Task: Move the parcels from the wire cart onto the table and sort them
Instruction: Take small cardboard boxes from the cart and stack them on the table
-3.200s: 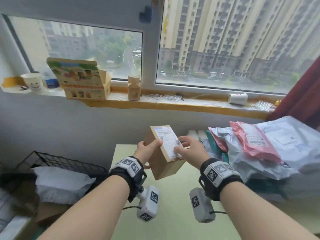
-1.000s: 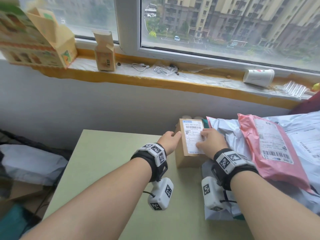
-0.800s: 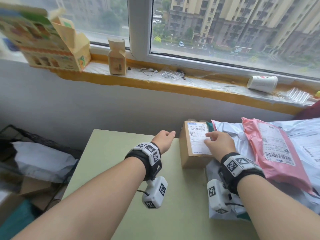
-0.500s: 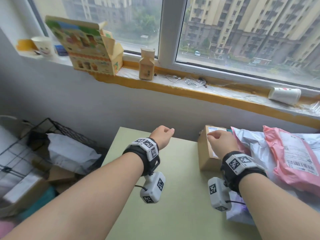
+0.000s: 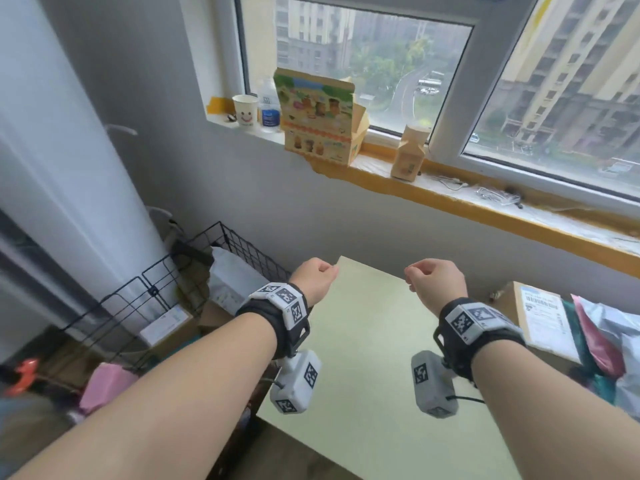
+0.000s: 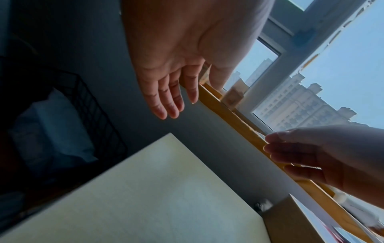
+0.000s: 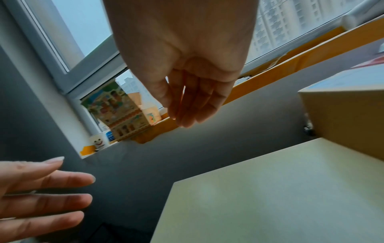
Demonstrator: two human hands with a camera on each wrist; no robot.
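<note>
A black wire cart (image 5: 221,244) stands left of the pale green table (image 5: 363,341). In it lie a white bagged parcel (image 5: 230,277), a labelled cardboard box (image 5: 166,323) and a pink parcel (image 5: 107,386). My left hand (image 5: 317,277) hovers over the table's far left corner, fingers relaxed and empty (image 6: 166,98). My right hand (image 5: 433,277) hangs beside it over the table, also empty (image 7: 193,105). A labelled brown box (image 5: 540,317) sits on the table at the right, next to a pile of grey and pink mailer bags (image 5: 609,344).
The windowsill (image 5: 450,199) behind the table carries a printed carton (image 5: 318,116), a small paper carton (image 5: 410,154), a cup and a bottle. A white column (image 5: 69,168) stands behind the cart. An orange object (image 5: 22,374) lies on the floor at the far left.
My right hand has let go of the brown box, which stays on the table by the mailers. Both hands have moved left, and the view has swung towards the cart.
</note>
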